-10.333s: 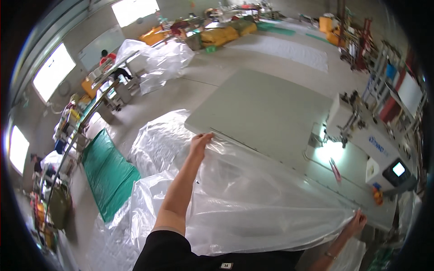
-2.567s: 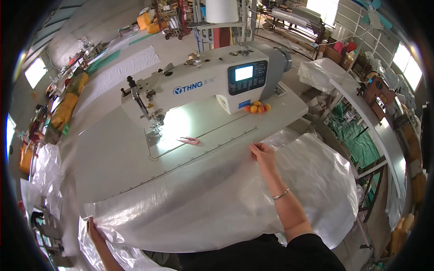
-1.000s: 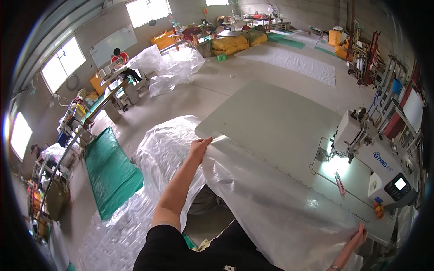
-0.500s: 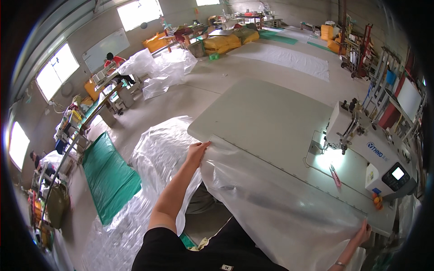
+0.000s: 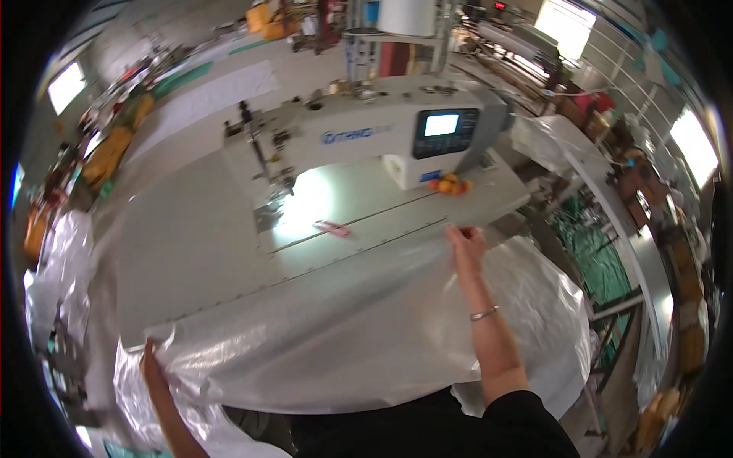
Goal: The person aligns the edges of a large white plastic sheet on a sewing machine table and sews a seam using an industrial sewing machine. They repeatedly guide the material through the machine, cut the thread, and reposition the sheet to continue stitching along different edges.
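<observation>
A translucent plastic sheet [image 5: 328,336] is stretched between my two hands along the front edge of a pale sewing table [image 5: 183,244]. At the table's near left corner, my left hand [image 5: 155,368] pinches one end of the sheet's edge. My right hand [image 5: 468,246] has its fingers closed on the other end, near the table's right side. The rest of the sheet hangs down toward my body. Beyond it stands a white industrial sewing machine [image 5: 351,126], its work lamp lit beside the needle area. A pink-handled small tool [image 5: 333,228] lies in front of the needle.
Small orange and yellow items [image 5: 450,185] sit by the machine's base. On the right are a metal frame [image 5: 634,259] and green sheeting [image 5: 592,244]. More clear plastic [image 5: 69,256] is heaped at the left, and a white sheet [image 5: 206,99] lies on the floor behind.
My view has swung to the right, bringing the machine to the middle. Both hands still hold the plastic sheet by its edge along the table's front.
</observation>
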Demonstrator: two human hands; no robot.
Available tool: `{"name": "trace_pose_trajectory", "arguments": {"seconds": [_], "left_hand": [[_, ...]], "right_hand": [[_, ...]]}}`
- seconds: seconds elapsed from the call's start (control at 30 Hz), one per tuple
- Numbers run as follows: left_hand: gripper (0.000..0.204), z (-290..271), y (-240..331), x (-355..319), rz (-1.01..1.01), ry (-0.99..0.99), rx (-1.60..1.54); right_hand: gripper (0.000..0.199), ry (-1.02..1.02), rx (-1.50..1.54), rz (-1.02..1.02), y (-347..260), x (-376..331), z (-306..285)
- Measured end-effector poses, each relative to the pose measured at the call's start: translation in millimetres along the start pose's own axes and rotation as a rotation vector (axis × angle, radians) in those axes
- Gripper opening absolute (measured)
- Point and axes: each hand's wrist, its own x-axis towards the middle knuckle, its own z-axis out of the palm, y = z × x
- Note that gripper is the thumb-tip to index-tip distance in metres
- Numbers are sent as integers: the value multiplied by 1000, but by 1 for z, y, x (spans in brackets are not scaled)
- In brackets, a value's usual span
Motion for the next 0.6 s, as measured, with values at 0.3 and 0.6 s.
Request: {"name": "trace_pose_trajectory", "arguments": {"seconds": [0.3, 0.6], "left_hand": [[22, -5, 1, 0, -22, -68, -65], [24, 4, 4, -2, 3, -104, -81]], "right_hand": [[24, -15, 145, 58, -16, -7, 0], [25, -25, 186, 99, -17, -5, 0]]}}
